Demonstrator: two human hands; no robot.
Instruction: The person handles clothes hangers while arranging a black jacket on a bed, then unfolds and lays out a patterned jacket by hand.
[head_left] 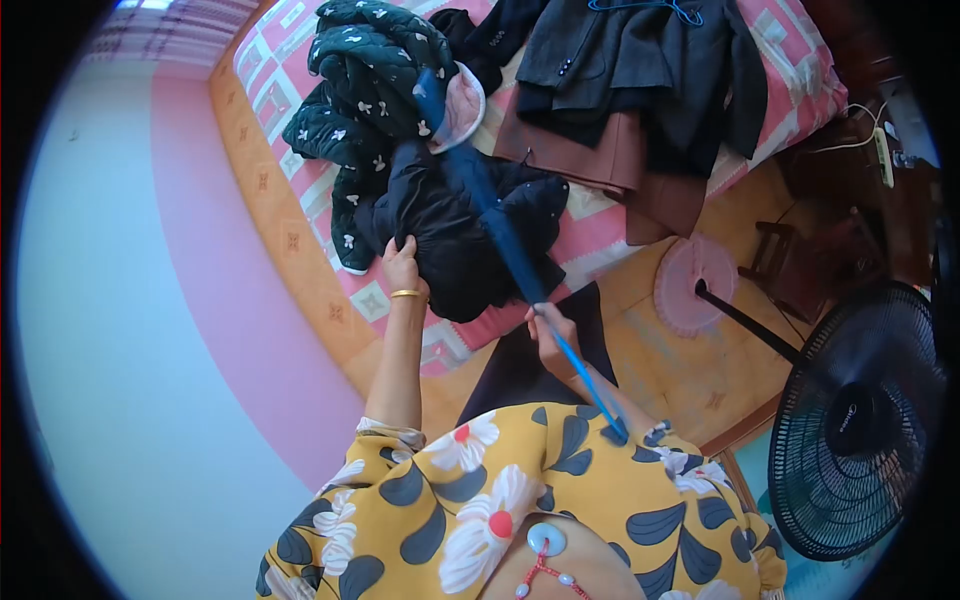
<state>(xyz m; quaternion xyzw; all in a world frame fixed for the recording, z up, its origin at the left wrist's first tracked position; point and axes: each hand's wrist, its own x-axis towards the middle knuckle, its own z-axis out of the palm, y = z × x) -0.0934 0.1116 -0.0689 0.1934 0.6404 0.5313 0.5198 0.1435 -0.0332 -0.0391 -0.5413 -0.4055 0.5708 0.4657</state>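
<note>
My left hand (402, 266), with a gold bangle at the wrist, pinches the edge of a black puffy jacket (450, 235) lying on the bed. In my right hand (552, 335) is a blue hanger (580, 370), its long part running down to my sleeve. Above that hand a dark blue blurred strip crosses over the black jacket; what it is, I cannot make out. A dark green quilted coat (375, 90) with white bunny shapes and a pink-lined hood lies just beyond the jacket.
Dark grey blazers (600, 60) and a brown garment (590, 155) lie at the right of the pink checked bed (440, 355). A black standing fan (855, 420) is at the right, near a wooden stool (770, 250). A pink and white wall (130, 300) runs along the left.
</note>
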